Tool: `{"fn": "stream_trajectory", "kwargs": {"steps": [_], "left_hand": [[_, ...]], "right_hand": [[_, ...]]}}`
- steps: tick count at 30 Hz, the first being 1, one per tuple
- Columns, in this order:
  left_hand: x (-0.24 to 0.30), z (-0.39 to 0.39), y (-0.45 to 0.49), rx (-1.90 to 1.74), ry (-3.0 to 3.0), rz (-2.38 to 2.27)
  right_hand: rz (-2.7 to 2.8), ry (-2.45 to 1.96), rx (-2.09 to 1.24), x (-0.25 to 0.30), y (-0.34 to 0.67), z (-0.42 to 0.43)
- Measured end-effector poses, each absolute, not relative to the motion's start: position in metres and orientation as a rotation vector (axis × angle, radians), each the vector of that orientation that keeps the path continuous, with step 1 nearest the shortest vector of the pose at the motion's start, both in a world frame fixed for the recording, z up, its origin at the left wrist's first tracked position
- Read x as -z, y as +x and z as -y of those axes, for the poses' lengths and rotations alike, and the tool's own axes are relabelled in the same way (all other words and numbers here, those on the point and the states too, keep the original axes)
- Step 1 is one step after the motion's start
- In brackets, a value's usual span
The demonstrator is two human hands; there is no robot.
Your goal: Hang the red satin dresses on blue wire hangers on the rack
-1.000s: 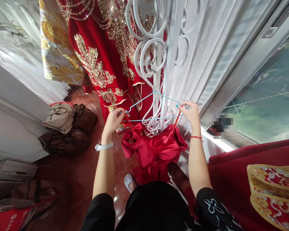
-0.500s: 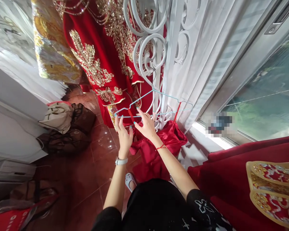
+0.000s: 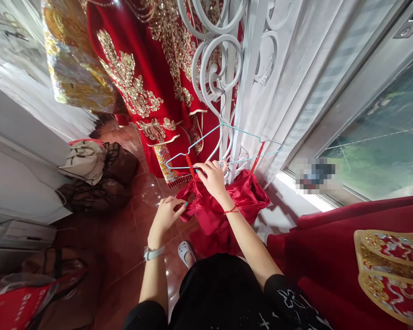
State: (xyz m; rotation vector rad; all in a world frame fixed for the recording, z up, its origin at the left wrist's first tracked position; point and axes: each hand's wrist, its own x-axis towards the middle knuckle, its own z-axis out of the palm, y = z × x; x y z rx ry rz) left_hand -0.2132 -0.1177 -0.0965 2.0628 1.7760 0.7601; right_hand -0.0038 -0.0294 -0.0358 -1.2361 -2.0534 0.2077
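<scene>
A red satin dress (image 3: 211,220) hangs by thin straps from a light blue wire hanger (image 3: 206,136), whose hook is on a white scrollwork metal rack (image 3: 258,105). My right hand (image 3: 212,179) is closed on the left strap (image 3: 189,161), just under the hanger's lower bar. Lower and to the left, my left hand (image 3: 165,214), with a watch on the wrist, pinches the edge of the dress's left side. The right strap (image 3: 259,156) lies over the hanger's other shoulder, apart from both hands.
Red garments with gold embroidery (image 3: 134,87) hang behind the hanger. Brown and cream bags (image 3: 86,160) sit on the tiled floor at left, a red bag (image 3: 17,305) nearer. At right are a glass door (image 3: 382,128) and red cloth (image 3: 313,243) with beaded trim.
My left hand has come off the hanger's left end and moved down to the dress's edge. The right hand stays near the left strap, slightly lower against the hanger.
</scene>
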Motion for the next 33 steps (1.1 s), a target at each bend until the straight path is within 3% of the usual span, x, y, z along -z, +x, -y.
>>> {"fn": "stream_trajectory", "kwargs": {"steps": [15,18,26,30,33], "left_hand": [[0.050,0.115,-0.262,-0.646,2.334,-1.774],[0.053,0.112,-0.259,-0.871,2.108,-1.709],[0.064,0.067,-0.205,-1.932,1.125,-1.474],[0.027,0.046,-0.194,-2.033,1.242,-1.424],[-0.002,0.038,-0.186,-1.823,1.605,-1.362]], "right_hand": [[2.098,-1.196,-0.160,0.039,0.004,0.034],[2.086,-1.196,-0.162,0.038,0.002,0.034],[2.069,-1.202,-0.201,0.039,0.003,0.036],[2.060,-1.177,-0.205,0.039,0.005,0.040],[2.058,-1.176,-0.196,0.039,0.004,0.043]]}}
